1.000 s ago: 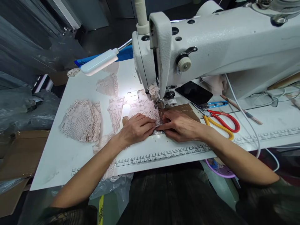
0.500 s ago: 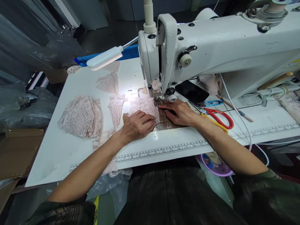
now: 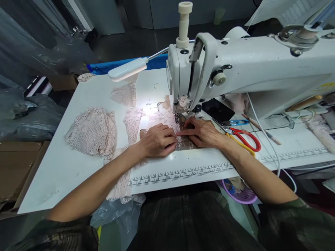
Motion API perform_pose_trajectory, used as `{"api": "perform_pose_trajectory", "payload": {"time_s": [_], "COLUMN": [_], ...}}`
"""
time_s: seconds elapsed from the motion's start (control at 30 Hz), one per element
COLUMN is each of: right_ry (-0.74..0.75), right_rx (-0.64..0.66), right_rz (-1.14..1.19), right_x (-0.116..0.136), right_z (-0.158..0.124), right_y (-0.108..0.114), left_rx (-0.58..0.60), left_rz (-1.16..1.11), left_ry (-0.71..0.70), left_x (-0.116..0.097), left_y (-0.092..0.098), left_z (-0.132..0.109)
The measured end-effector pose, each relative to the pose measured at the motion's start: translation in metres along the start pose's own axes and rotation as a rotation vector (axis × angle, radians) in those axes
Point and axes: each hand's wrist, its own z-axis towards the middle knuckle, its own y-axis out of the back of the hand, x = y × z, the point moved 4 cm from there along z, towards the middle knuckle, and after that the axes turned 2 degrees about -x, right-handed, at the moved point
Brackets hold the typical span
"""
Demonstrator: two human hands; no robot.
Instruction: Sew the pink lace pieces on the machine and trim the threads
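A pale pink lace piece (image 3: 163, 118) lies under the needle area of the white sewing machine (image 3: 183, 83), over a brown plate (image 3: 187, 143). My left hand (image 3: 159, 140) rests on the near part of the lace, its curled fingers pressed together at the lace's right edge. Just right of it, my right hand (image 3: 202, 132) lies on the brown plate with the index finger stretched toward the left fingertips, touching the lace edge. Its other fingers are bent and spread apart. The presser foot (image 3: 180, 118) is just beyond the right index finger.
A lace stack (image 3: 90, 132) sits at left, with loose lace pieces (image 3: 132, 122) beside it. A lit lamp (image 3: 128, 69) hangs over the table. Right of my hand lie red-and-yellow scissors (image 3: 246, 139), blue-handled snips (image 3: 238, 122) and a black phone (image 3: 218, 110). A purple basket (image 3: 244, 197) sits below.
The view has shifted, so the machine appears lower and farther right. My right index finger has moved back from beside the presser foot, nearer my left fingertips. My left hand stays on the lace.
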Motion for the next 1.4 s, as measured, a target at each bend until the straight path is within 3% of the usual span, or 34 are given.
{"api": "perform_pose_trajectory", "payload": {"time_s": [0.7,0.87,1.07,1.4], "right_ry": [-0.199,-0.224,-0.392,-0.276], "right_rx": [0.087,-0.002,-0.137,-0.15], "right_rz": [-0.099,0.028,0.251,0.131], "right_x": [0.005,0.003,-0.003,-0.003], "right_z": [0.007,0.003,0.0,-0.003], "right_y": [-0.002,0.0,0.012,-0.001], "left_rx": [-0.039,-0.057,-0.077,-0.151], "left_rz": [-0.026,-0.044,-0.026,0.07], "left_ry": [0.144,0.18,0.195,0.134], "left_x": [0.003,0.006,0.006,0.003], "left_y": [-0.009,-0.009,-0.006,-0.001], "left_z": [-0.005,-0.005,-0.004,-0.003]}}
